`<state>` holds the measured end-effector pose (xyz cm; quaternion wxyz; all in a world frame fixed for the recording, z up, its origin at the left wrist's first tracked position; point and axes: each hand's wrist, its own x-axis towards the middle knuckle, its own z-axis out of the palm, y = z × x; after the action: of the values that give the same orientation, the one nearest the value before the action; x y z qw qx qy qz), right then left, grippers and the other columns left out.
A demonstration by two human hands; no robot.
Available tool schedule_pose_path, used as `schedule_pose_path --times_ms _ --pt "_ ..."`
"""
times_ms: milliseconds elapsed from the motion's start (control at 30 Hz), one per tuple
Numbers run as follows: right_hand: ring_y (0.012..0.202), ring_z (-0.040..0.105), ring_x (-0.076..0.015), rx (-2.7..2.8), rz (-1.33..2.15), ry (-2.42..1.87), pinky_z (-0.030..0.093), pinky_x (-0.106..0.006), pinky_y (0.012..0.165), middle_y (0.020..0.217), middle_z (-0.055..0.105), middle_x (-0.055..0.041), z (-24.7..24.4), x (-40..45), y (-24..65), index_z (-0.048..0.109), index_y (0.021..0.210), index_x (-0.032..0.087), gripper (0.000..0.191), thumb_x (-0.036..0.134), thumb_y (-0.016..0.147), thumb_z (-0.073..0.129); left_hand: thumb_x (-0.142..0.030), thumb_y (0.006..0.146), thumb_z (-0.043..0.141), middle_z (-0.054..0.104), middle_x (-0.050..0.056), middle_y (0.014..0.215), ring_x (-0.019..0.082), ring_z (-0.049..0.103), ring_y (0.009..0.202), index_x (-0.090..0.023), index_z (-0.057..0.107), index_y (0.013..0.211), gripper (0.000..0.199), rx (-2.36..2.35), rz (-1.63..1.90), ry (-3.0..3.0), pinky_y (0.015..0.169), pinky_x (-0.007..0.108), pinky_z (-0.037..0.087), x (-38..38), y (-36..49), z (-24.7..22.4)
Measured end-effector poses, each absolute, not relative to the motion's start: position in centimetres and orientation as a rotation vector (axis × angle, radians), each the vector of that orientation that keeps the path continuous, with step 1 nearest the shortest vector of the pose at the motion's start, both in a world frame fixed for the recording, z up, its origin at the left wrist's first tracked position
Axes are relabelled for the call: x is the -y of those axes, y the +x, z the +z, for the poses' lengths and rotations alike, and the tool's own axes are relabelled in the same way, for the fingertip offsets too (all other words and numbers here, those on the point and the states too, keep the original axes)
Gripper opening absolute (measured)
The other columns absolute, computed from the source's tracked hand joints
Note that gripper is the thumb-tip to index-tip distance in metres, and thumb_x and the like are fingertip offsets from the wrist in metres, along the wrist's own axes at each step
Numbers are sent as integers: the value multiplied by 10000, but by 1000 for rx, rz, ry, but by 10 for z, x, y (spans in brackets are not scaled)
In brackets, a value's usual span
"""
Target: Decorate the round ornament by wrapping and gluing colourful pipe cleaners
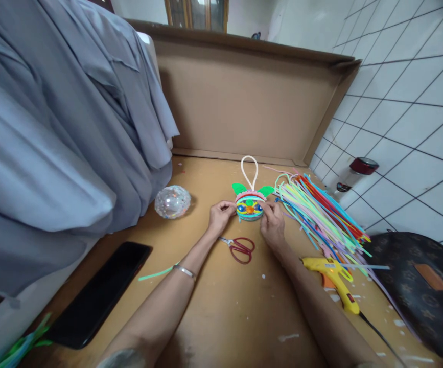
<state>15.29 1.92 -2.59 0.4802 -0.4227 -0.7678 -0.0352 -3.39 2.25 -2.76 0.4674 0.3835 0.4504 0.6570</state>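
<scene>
Between my hands is a colourful pipe-cleaner ornament (249, 216) shaped like an animal face, with green ears, blue eyes, an orange nose and a white loop on top. My left hand (220, 214) pinches its left edge with thumb and finger. On the opposite edge my right hand (273, 223) has its fingers closed, partly covering that side. Red-handled scissors (241, 249) lie on the table just below the ornament, their blades reaching toward my left wrist.
At right lie a bundle of pipe cleaners (321, 209), a yellow glue gun (332, 276), a brown bag (416, 296) and a red-lidded jar (353, 176). Leftward are a clear ball (172, 202), a black phone (102, 294) and grey cloth (52, 128). Cardboard (244, 97) stands behind.
</scene>
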Motion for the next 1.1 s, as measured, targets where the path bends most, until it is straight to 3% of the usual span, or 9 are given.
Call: schedule_pose_path --times_ms 467,833,967,1100 --pt "971 595 -258 1838 -67 -1011 532 -419 853 1007 577 -113 -25 -17 149 646 1209 208 458 78 844 402 -364 479 880 671 9 604 132 611 591 -145 687 629 328 -1029 1532 845 704 302 526 -27 -38 -31" --pt "1029 630 -240 1632 134 -1071 546 -420 894 1094 639 -101 -34 -24 148 511 1196 208 417 145 787 462 -324 405 954 696 33 655 149 655 668 -128 662 642 424 -860 1418 720 830 346 536 -36 -44 -36" --pt "1005 646 -233 1576 215 -1051 557 -398 863 1080 651 -98 -33 -24 146 512 1173 212 385 167 792 483 -288 427 960 680 -1 664 132 651 675 -142 649 704 441 -839 1449 692 840 341 535 -39 -46 -39" --pt "950 657 -218 1521 297 -1043 563 -378 830 1048 663 -83 -33 -24 147 508 1160 225 370 185 792 506 -280 432 970 730 37 801 155 682 761 -137 692 832 507 -802 1446 691 872 349 534 -38 -45 -37"
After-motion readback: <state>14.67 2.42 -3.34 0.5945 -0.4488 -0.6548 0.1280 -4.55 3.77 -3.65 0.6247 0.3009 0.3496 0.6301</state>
